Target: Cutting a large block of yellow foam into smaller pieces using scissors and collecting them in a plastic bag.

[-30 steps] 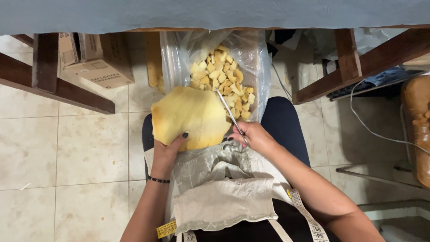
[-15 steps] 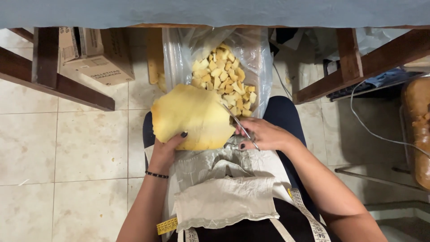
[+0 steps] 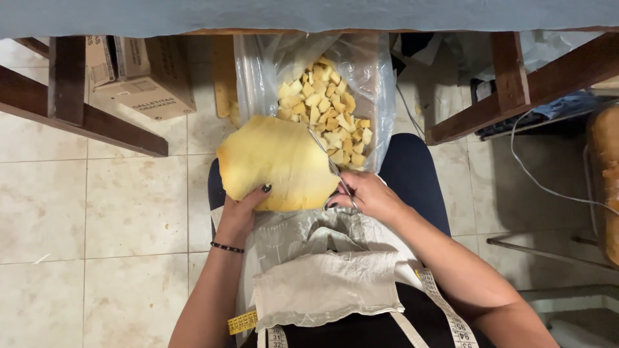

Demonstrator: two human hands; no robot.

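Observation:
My left hand (image 3: 240, 211) grips the near edge of a large flat piece of yellow foam (image 3: 274, 164), held over my lap. In my right hand (image 3: 369, 196) is a pair of metal scissors (image 3: 327, 164); the blades point up and away and lie along the right edge of the foam. Just beyond, a clear plastic bag (image 3: 377, 77) stands open between my knees, filled with several small yellow foam pieces (image 3: 325, 113).
A pale cloth apron (image 3: 325, 287) and a yellow tape measure (image 3: 445, 309) lie on my lap. A cardboard box (image 3: 138, 74) sits on the tiled floor at the left between dark wooden table legs (image 3: 64, 80). White cables (image 3: 548, 187) trail at the right.
The foam has been turned a little in my left hand. My right hand with the scissors has shifted slightly nearer along the foam's right edge.

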